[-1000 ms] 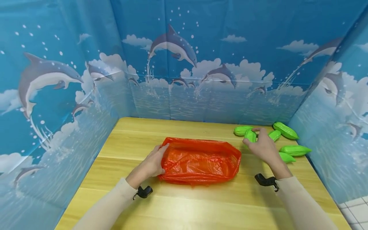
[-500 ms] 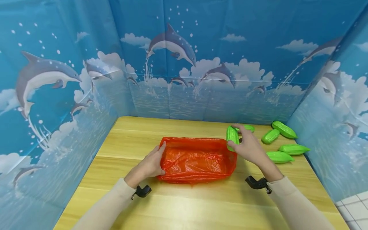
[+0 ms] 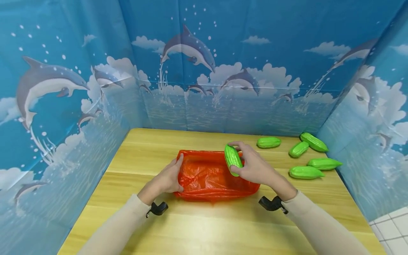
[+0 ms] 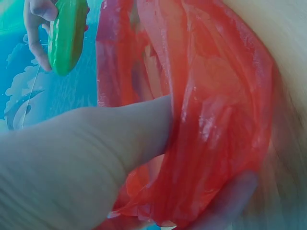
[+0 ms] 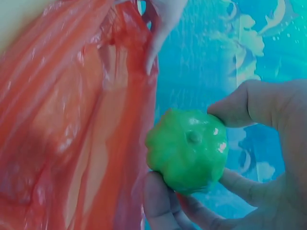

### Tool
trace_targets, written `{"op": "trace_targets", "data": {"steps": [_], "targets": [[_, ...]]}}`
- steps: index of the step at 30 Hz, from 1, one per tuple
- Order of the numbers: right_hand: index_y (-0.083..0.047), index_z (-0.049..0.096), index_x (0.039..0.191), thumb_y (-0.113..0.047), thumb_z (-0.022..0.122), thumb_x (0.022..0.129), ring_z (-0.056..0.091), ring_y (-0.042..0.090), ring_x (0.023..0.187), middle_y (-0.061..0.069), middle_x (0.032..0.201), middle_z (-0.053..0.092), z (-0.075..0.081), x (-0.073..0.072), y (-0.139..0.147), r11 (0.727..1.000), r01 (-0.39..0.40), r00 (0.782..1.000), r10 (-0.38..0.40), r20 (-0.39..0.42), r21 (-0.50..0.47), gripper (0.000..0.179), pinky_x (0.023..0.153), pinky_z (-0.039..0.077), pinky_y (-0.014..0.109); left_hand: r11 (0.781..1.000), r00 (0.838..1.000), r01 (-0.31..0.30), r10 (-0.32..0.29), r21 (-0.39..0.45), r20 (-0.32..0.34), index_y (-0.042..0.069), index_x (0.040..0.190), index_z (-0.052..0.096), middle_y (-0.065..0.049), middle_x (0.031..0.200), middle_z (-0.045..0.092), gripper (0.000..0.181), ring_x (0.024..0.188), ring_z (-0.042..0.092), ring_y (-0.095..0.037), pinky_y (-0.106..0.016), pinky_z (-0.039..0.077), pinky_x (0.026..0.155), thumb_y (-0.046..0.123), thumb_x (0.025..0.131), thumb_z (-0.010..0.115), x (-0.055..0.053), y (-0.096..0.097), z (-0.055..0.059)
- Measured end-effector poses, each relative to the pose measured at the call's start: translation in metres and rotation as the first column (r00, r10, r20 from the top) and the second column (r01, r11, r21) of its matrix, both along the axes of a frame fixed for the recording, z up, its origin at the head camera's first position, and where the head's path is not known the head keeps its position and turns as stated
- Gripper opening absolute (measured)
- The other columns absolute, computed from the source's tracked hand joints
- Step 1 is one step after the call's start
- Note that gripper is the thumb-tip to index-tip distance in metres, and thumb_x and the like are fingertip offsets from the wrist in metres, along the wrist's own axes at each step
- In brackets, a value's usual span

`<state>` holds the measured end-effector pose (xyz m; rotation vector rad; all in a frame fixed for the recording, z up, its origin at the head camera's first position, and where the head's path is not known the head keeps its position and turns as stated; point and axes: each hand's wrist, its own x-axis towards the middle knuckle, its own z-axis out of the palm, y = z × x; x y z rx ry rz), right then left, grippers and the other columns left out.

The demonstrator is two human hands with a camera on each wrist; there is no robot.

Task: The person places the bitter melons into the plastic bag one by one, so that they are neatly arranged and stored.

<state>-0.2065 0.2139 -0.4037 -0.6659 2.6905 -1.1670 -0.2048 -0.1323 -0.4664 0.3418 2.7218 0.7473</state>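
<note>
A red plastic bag lies on the table with its mouth spread wide and facing up. My left hand grips the bag's left edge; in the left wrist view one digit goes inside the film and another shows outside it. My right hand holds a green ribbed bitter melon between thumb and fingers, over the right half of the bag's mouth. Seen from the right wrist, the blunt end of the bitter melon faces the camera, beside the bag and apart from it.
Several more green bitter melons lie at the table's right side: one bitter melon stands alone near the back edge, another bitter melon is nearer me. Blue dolphin-print sheets wall the wooden table at the back and both sides.
My right hand has lifted one bitter melon from the group at the right and carried it left to above the bag. My left hand stays at the bag's left edge.
</note>
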Motion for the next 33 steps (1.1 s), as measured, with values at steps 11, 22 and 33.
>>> {"op": "trace_targets", "data": {"steps": [11,22,33], "targets": [[-0.016,0.047,0.174,-0.020,0.085,0.099,0.061,0.026,0.119,0.012,0.150,0.064,-0.010,-0.013,-0.039,0.970,-0.145,0.989,0.134,0.070,0.193,0.084,0.088,0.061,0.040,1.000,0.998,-0.007,0.009,0.029,-0.057,0.008,0.188,0.018,-0.029,0.191,0.029,0.135,0.173,0.040,-0.051,-0.063,0.046,0.137,0.013,0.084,0.105,0.000,0.002,-0.003],[-0.009,0.049,0.171,-0.023,0.090,0.103,0.067,0.023,0.112,0.013,0.146,0.069,-0.026,-0.034,-0.075,0.946,-0.232,0.963,0.191,0.190,0.225,0.082,0.100,0.064,0.047,0.997,0.999,-0.010,0.013,0.071,-0.034,0.008,0.188,0.019,-0.027,0.187,0.038,0.132,0.169,0.047,-0.050,-0.067,0.049,0.134,0.023,0.088,0.105,0.003,0.004,-0.004],[-0.006,0.046,0.169,-0.029,0.093,0.102,0.073,0.021,0.104,0.017,0.149,0.068,-0.041,-0.041,-0.096,0.975,-0.178,0.949,0.135,0.285,0.131,0.085,0.095,0.067,0.041,0.991,0.998,0.052,-0.047,0.120,-0.047,0.013,0.189,0.017,-0.027,0.187,0.038,0.132,0.166,0.050,-0.051,-0.068,0.053,0.130,0.031,0.089,0.102,0.000,-0.005,-0.015]]}}
